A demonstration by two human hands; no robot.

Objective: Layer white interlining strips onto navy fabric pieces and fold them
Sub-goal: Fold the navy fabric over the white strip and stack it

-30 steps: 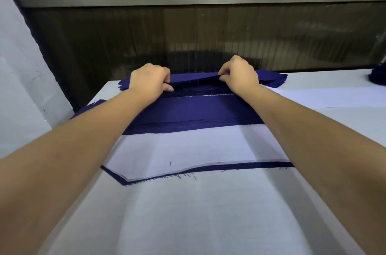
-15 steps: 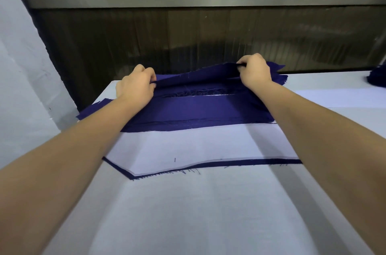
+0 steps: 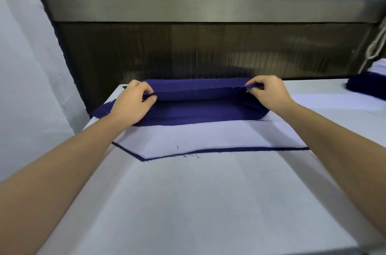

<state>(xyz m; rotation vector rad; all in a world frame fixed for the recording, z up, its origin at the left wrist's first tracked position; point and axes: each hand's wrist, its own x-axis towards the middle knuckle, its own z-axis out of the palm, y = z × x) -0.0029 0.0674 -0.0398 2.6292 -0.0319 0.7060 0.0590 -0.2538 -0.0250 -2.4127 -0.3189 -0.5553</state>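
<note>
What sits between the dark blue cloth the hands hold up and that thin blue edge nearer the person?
In the head view, a white interlining strip lies flat between the held-up navy fabric and the thin navy edge.

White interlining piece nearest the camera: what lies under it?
A navy fabric piece, seen only as a thin border along the near and left edges of the white interlining piece. The rest is covered, so its full shape cannot be seen.

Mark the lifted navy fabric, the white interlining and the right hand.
lifted navy fabric (image 3: 198, 90), head view, middle of the raised fold.
white interlining (image 3: 208, 135), head view, bare middle of the strip.
right hand (image 3: 269, 93), head view, back of the hand.
</note>
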